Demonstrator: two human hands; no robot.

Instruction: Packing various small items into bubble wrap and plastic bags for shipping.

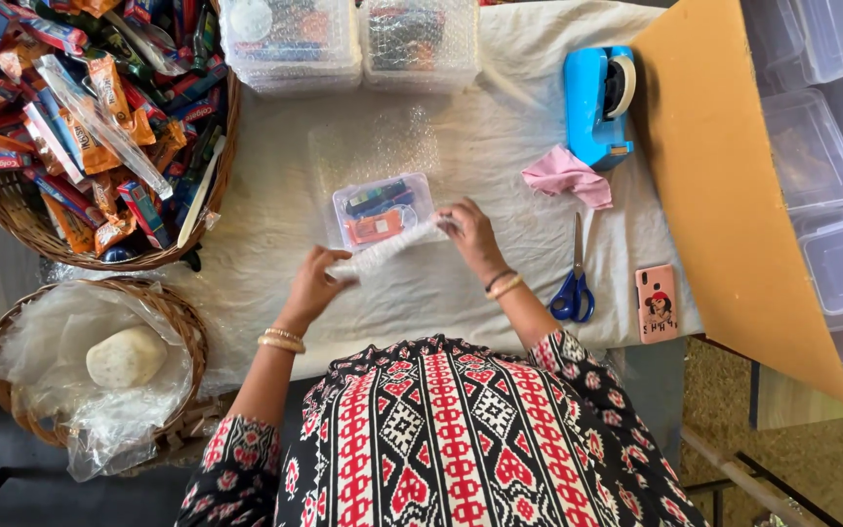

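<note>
A basket (12, 210) of small packets sits at the far left of the tabletop (461, 127). The left hand (316, 283) and the right hand (468, 234) each pinch an end of a bubble wrap sheet (387, 249) stretched over a clear plastic box (382, 210). Scissors (575, 278) and a phone (657, 303) lie to the right.

1. Two woven baskets: one basket (12, 210) heaped with small packets, one basket (182, 327) lined with clear plastic.
2. One pale round lump (126, 356) in the lined basket.
3. Two bubble-wrapped boxes (290, 44) at the far edge.
4. One small clear box (382, 210) of items (partly wrapped).
5. One blue tape dispenser (597, 102).
6. One pink cloth (566, 176).
7. One pair of blue-handled scissors (575, 278).
8. One phone (657, 303).
</note>
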